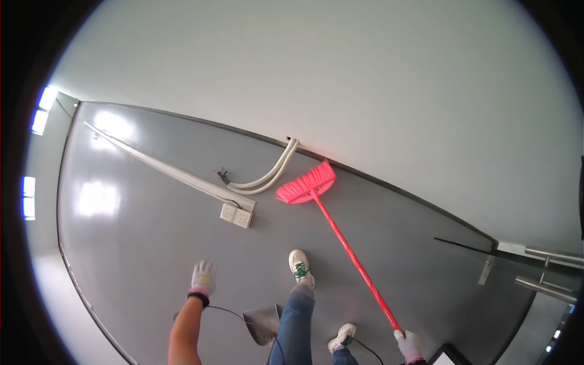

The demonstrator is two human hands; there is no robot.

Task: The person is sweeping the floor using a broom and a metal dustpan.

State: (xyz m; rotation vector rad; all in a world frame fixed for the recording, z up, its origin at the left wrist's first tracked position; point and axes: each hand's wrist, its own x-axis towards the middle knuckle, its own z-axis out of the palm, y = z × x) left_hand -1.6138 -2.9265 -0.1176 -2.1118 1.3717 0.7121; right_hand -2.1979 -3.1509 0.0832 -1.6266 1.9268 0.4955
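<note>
along the wall our right hand (pixel 409 344) is clamped on the pink broom (pixel 340 234); left hand (pixel 203 277) hangs apart, empty. we'd keep bristles flat, stroking clear of the cables (pixel 267 175).

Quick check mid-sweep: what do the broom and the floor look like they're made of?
Broom: likely plastic, judging by its uniform bright pink-red bristles and glossy red handle, gripped by the gloved right hand. Floor: smooth grey, probably coated or vinyl; it mirrors the ceiling lights.
</note>
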